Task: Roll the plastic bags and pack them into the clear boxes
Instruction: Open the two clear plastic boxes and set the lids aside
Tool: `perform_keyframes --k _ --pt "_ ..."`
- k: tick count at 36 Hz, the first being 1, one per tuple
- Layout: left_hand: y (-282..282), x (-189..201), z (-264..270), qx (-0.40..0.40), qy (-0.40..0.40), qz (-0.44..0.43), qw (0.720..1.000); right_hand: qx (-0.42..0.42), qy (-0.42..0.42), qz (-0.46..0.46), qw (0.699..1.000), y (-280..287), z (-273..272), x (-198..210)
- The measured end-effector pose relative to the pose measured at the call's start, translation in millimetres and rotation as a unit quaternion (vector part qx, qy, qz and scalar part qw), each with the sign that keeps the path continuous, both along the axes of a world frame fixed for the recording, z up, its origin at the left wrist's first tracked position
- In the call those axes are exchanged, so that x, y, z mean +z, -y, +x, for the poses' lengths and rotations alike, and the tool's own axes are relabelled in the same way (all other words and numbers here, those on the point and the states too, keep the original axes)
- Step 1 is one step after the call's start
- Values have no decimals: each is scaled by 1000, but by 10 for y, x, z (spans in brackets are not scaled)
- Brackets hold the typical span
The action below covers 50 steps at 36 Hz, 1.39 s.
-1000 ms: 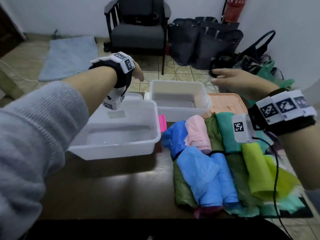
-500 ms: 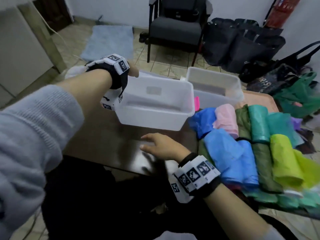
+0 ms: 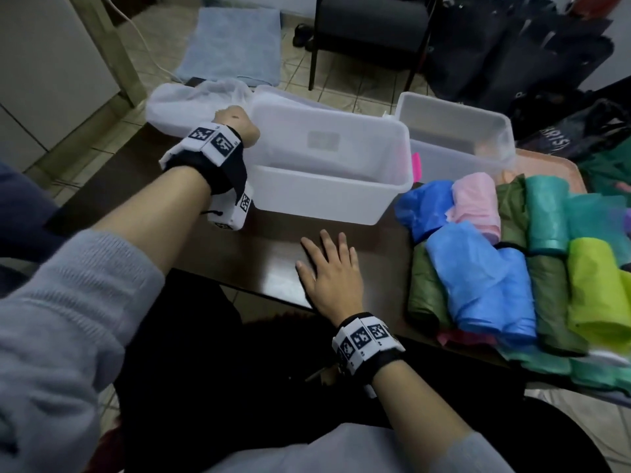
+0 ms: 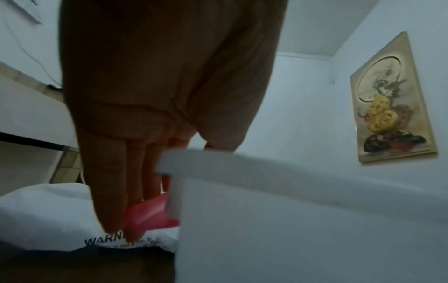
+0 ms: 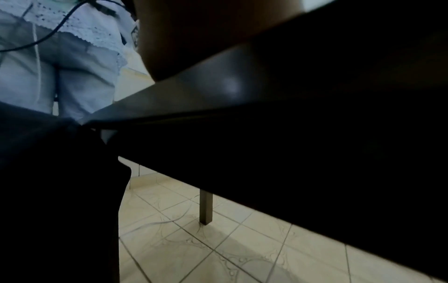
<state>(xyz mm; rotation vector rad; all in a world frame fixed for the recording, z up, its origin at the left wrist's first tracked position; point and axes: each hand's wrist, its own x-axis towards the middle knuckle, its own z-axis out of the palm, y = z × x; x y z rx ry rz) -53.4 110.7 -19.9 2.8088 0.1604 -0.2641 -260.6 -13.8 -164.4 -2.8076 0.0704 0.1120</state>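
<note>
Two clear boxes (image 3: 327, 172) stand; left hand (image 3: 239, 126) grip clasps the nearer's rim, right hand (image 3: 331, 271) lies flat, holding nothing.

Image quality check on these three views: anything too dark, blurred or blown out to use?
Head view: dim but readable, slight motion blur at the edges, wide-angle bending; right hand flat on the table. Left wrist view: left hand backlit, near-silhouette, clear box rim soft. Right wrist view: mostly black under the table edge, only floor tiles lit.
</note>
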Motion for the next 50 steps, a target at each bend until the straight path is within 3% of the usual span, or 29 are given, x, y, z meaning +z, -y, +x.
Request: perform_keyframes --k 8,12,18,24,31,50 --pt "-271 22 -159 10 6 -97 995 -10 14 -14 1000 -7 -1 -58" --pt "-380 33 -298 51 6 -171 984 -13 14 -9 1000 -4 5 -66" --pt "-707 65 -626 154 12 -331 931 -19 6 -1 1000 -1 19 -47" --pt "-909 82 -1042 255 61 -381 887 -107 23 54 993 -4 185 107" --pt "-1055 -35 -1390 314 63 -395 861 -138 0 10 990 116 225 8" --pt "-1123 28 -1651 330 61 -322 885 -142 22 -8 990 88 210 -52"
